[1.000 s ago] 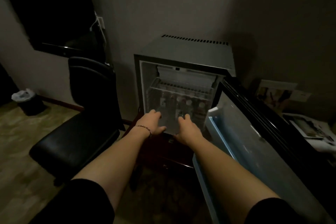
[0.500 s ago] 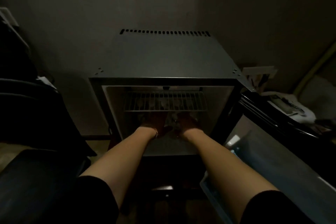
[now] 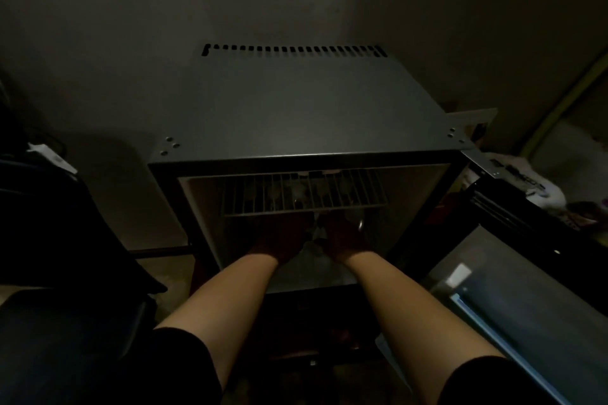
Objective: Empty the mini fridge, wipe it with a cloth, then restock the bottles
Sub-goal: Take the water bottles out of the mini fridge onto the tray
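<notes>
Grip unclear: left hand, right hand shadowed inside grey metal mini fridge | pale-capped upright bottles just beyond, under white wire shelf

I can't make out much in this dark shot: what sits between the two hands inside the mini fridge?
Between the left hand and right hand, the head view shows pale bottle shapes, too dim to count.

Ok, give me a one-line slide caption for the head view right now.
Both hands, left hand and right hand, reach under the wire shelf of the open mini fridge, bottles dimly visible behind.
</notes>
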